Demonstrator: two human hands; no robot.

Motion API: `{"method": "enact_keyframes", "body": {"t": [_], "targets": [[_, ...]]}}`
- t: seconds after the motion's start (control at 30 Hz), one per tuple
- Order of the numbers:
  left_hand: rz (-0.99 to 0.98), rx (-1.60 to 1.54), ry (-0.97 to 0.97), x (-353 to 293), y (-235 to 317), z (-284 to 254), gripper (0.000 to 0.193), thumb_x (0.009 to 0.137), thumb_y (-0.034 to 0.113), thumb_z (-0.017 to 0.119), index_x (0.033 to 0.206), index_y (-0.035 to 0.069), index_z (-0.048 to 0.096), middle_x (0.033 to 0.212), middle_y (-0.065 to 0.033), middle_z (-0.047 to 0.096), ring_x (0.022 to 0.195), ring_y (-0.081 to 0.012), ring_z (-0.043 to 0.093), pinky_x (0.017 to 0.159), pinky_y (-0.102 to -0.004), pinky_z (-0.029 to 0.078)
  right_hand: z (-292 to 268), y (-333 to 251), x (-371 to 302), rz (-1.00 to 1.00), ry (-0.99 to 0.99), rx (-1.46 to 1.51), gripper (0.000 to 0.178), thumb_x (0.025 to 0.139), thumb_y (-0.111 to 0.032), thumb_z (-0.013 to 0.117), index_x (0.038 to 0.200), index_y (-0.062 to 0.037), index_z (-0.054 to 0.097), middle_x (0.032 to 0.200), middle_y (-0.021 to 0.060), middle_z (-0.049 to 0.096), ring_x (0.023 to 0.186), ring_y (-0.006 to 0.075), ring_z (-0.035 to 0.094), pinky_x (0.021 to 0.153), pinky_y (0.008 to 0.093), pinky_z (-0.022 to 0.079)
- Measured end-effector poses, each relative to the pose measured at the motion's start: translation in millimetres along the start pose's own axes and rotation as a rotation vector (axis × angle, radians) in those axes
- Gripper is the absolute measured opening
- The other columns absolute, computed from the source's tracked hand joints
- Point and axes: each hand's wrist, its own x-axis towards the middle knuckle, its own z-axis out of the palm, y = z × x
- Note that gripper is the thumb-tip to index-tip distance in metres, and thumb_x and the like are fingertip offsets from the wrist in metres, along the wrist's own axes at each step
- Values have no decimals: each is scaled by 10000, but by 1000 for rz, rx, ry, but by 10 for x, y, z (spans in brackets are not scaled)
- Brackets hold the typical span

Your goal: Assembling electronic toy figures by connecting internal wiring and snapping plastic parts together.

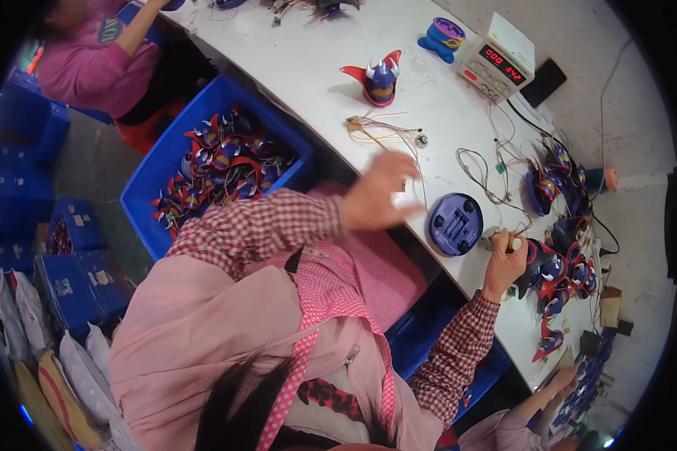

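Observation:
My left hand (383,193), blurred by motion, is over the table's near edge with its thumb and fingers apart; I make out nothing held in it. Beside it lies a purple round plastic base (455,224), its inner side up, with dark round pads and slots. My right hand (505,267) is closed on a small thing with a pale rounded end, right of the base; its kind is unclear. Thin wires run near that hand. Next to it is a pile of purple figure heads (552,268) with red and dark collars. Another horned head (381,81) stands alone farther off.
A white power supply (496,60) with red digits stands at the back, near a blue and purple round toy part (442,39). Loose wires (387,134) lie on the white table (301,83). At left, a blue bin (146,184) holds several heads. Co-workers sit at both ends.

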Motion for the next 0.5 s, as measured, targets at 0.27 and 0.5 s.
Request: {"method": "enact_keyframes", "body": {"t": [0.27, 0.5], "targets": [[-437, 248, 185, 561, -1250, -533, 597, 642, 353, 785, 1022, -40, 545, 1064, -179, 490, 1033, -308, 463, 899, -369, 397, -40, -355, -201, -29, 253, -222, 204, 866, -172, 624, 920, 22, 599, 831, 51, 572, 756, 82, 531, 625, 214, 422], [-584, 88, 124, 799, -1630, -448, 768, 577, 435, 796, 1105, -49, 519, 1116, -217, 482, 1072, -323, 447, 940, -382, 376, 835, -1501, -72, -443, -459, 21, 274, 807, -68, 623, 1075, -23, 584, 1036, 139, 545, 860, 275, 558, 748, 310, 469]]}}
